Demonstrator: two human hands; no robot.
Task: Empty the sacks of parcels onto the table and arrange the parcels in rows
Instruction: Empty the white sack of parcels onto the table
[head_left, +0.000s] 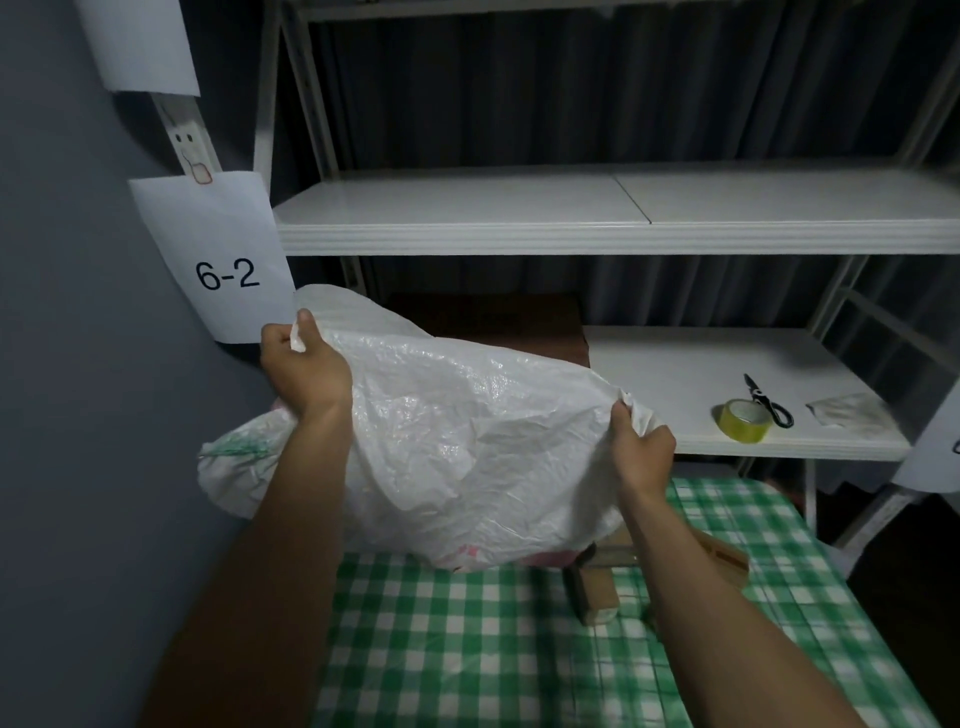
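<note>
Both hands, left hand (304, 366) and right hand (641, 449), pinch the upturned sack (467, 441); parcels (597, 592) may tumble off the bench (467, 649).

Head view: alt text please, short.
Both hands, left hand and right hand, grip a white sack upended over a green-checked table, with cardboard parcels at its mouth. Behind, tape and scissors lie on a white shelf.

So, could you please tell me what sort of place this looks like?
Probably a small parcel sorting or storage room: white metal shelving, a paper bin label reading 6-2 on the wall, and packing tape with scissors on a shelf.
</note>
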